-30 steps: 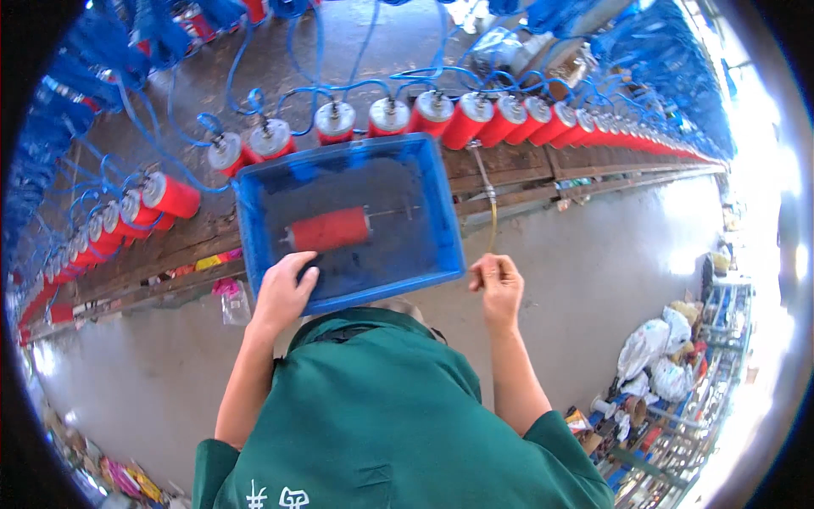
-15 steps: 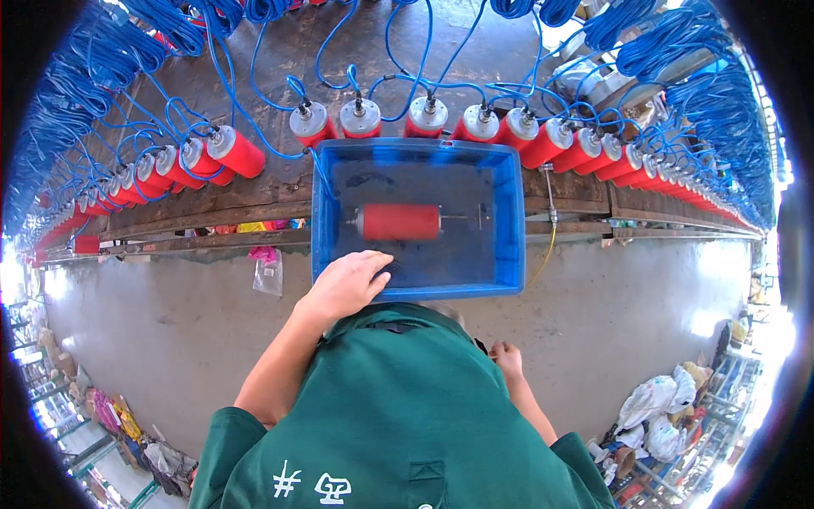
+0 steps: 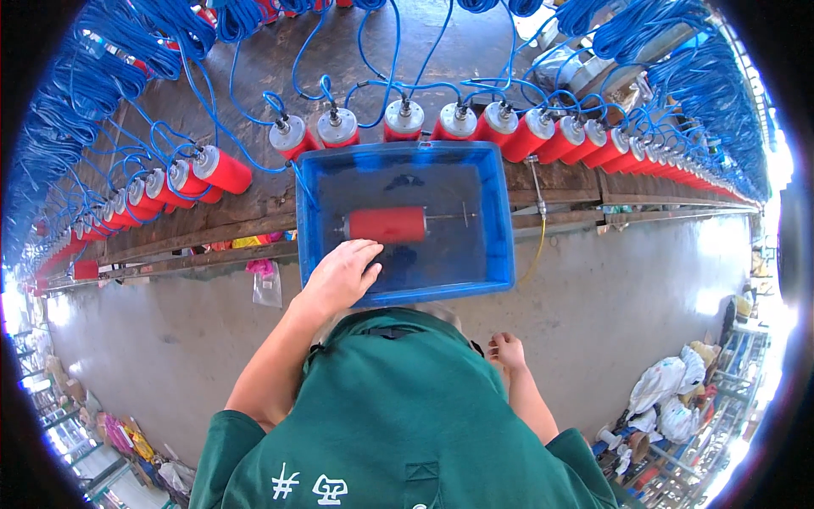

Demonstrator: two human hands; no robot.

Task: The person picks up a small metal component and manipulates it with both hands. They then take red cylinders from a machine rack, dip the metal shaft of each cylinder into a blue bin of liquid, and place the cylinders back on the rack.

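Observation:
A red cylinder [image 3: 387, 225] lies on its side in a blue plastic bin [image 3: 502, 280]. A thin metal rod [image 3: 454, 215] with a short crosspiece extends from its right end. My left hand [image 3: 343, 276] reaches over the bin's near rim with fingers extended toward the cylinder's near side; it grasps nothing, and whether the fingertips touch the cylinder is unclear. Low beside my right side, outside the bin, my right hand [image 3: 508, 350] has its fingers curled. What they hold, if anything, is too small to make out. Some dark marks show on the bin's floor.
Behind the bin stands a long row of red cylinders [image 3: 404, 127] with metal caps and blue cables on a wooden bench [image 3: 254, 191]. Coiled blue cables [image 3: 640, 30] lie farther back. A metal fitting with a yellow hose [image 3: 543, 233] hangs right of the bin. White sacks [image 3: 661, 382] lie at right.
The bin and bench have shifted slightly left in view. My left hand's fingers are now nearer the red cylinder. My right hand has risen a little.

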